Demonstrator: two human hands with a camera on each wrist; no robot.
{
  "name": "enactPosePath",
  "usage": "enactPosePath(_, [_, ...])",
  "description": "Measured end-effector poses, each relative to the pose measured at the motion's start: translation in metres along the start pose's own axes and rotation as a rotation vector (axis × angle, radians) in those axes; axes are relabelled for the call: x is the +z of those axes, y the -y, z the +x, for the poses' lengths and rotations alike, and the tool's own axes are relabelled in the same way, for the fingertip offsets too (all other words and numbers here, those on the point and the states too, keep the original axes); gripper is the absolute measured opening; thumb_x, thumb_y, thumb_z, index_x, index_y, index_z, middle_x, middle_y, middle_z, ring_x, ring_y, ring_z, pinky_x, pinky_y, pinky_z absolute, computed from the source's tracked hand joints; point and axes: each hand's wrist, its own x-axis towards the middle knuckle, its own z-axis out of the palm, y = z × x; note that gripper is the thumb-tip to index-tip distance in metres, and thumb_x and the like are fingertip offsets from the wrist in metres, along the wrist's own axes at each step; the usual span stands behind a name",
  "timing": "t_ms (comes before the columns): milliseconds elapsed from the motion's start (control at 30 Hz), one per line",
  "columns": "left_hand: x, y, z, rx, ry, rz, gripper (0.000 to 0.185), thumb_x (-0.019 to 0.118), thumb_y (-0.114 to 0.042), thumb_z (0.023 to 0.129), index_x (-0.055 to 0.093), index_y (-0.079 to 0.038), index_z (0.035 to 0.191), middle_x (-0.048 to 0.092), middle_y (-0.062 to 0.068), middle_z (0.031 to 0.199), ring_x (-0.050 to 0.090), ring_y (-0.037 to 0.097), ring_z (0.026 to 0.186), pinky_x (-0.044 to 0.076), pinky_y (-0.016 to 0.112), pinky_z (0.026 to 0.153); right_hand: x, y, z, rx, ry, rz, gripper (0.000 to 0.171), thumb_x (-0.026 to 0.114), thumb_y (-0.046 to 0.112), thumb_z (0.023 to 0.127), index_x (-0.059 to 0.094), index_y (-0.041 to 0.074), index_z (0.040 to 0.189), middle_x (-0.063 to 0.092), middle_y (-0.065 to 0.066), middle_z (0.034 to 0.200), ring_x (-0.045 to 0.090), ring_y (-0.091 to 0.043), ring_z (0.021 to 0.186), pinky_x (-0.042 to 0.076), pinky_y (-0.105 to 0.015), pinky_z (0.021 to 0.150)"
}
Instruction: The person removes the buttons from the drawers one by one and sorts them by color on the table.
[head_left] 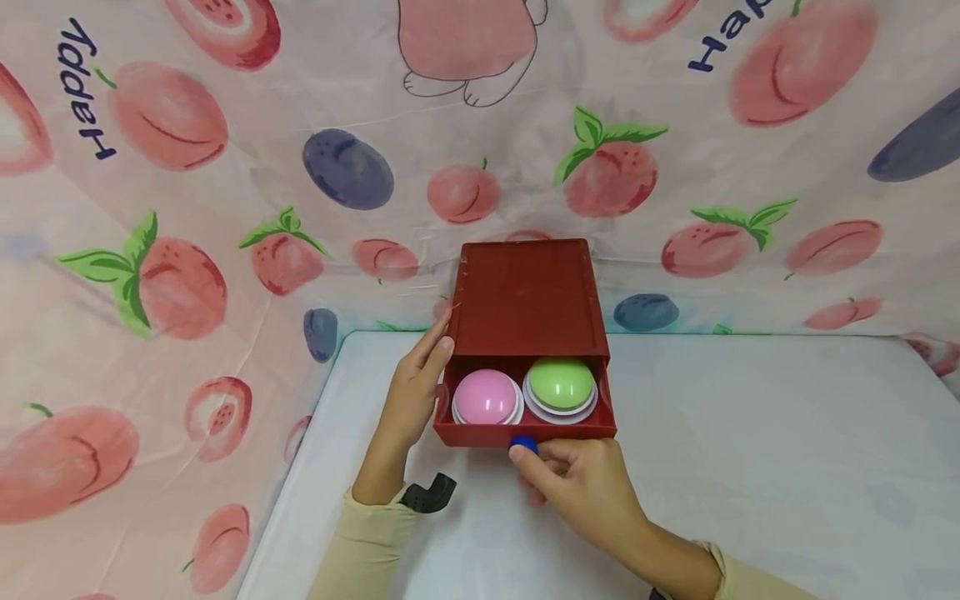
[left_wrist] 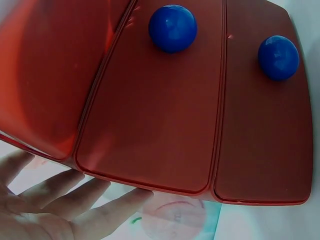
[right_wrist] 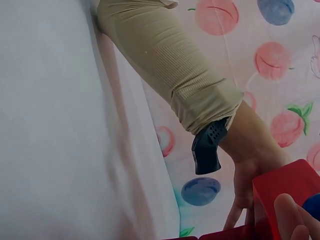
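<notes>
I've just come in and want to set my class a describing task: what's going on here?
A person is at a red cabinet with its top drawer pulled out. Their right hand pinches that drawer's blue knob, while their left hand rests along the cabinet's side. A pink dome and a green dome sit side by side inside. Two drawers below are shut.

The head view is bright, the right wrist view dimmer (soft shadows streak the white tabletop (right_wrist: 50, 125)).
</notes>
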Motion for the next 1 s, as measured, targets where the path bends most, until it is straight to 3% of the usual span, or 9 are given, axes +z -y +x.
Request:
enactPosePath(167, [-0.0005, -0.0005, -0.0006, -0.005, -0.008, 0.010, 0.055, 0.049, -0.054, 0.104, 0.039, -0.042, 0.156, 0.037, -0.013, 0.163, 0.038, 0.023, 0.151, 0.049, 0.062, 0.104, 0.0009, -0.0004, -0.0005, -0.003, 0.002, 0.001, 0.031, 0.075, 0.045, 0.091, 0.078, 0.020, 0.074, 0.068, 0.014, 0.061, 0.065, -0.006, 0.051, 0.056, -0.024, 0.056])
enactPosePath(333, [-0.0004, -0.0004, -0.0011, -0.018, -0.006, 0.007, 0.054, 0.049, -0.054, 0.104, 0.039, -0.043, 0.156, 0.037, -0.013, 0.163, 0.039, 0.024, 0.150, 0.051, 0.062, 0.101, 0.0010, -0.0004, -0.0009, 0.005, 0.011, 0.011, 0.033, 0.075, 0.044, 0.092, 0.078, 0.017, 0.075, 0.069, 0.011, 0.062, 0.065, -0.006, 0.052, 0.056, -0.024, 0.056])
enactPosePath(800, [-0.0002, 0.0023, 0.0014, -0.010, -0.004, -0.002, 0.056, 0.049, -0.052, 0.104, 0.038, -0.038, 0.158, 0.037, -0.010, 0.163, 0.041, 0.028, 0.149, 0.051, 0.065, 0.099, 0.0003, -0.0026, -0.0011, -0.006, 0.012, 0.017, 0.028, 0.075, 0.044, 0.091, 0.078, 0.019, 0.079, 0.069, 0.014, 0.065, 0.066, -0.005, 0.052, 0.057, -0.025, 0.056])
enactPosePath(1000, [-0.0004, 0.0013, 0.0010, 0.001, 0.004, 0.002, 0.052, 0.049, -0.053, 0.104, 0.040, -0.044, 0.155, 0.037, -0.012, 0.163, 0.041, 0.026, 0.149, 0.051, 0.062, 0.102, -0.0015, -0.0037, -0.0023, -0.019, 0.021, -0.008, 0.026, 0.074, 0.042, 0.093, 0.076, 0.021, 0.078, 0.069, 0.012, 0.065, 0.066, -0.004, 0.054, 0.056, -0.024, 0.057])
